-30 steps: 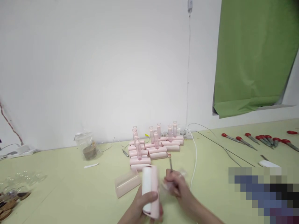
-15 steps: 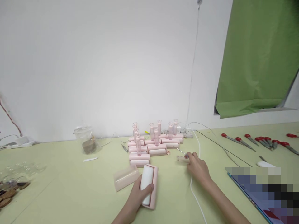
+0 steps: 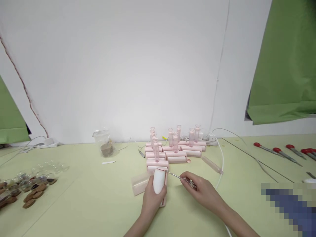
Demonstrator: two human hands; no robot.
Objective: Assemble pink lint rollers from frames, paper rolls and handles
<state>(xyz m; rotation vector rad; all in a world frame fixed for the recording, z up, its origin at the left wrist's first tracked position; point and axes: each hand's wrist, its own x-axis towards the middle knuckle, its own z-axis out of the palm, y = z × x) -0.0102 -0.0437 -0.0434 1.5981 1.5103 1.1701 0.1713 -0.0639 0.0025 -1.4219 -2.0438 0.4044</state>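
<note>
My left hand is wrapped round a pink roller case with a white roll, its top end tilted away from me. My right hand grips a thin metal tool, whose tip is at the upper right end of the white roll. Left of my left hand a translucent pink cover lies on the table. Just beyond stand several pink roller cases in rows, with pink heart-topped tubes upright on them. A clear pink tube lies beyond my right hand.
Red-handled tools lie on the right. A white cable runs down past my right forearm. A plastic bag and a white strip lie at the back left, wooden pieces at the far left.
My right hand has moved left with the tool, bringing its tip to the roll. My left hand has tilted the roller case. The clear tube beside my right hand now lies apart from it. The view has turned left.
</note>
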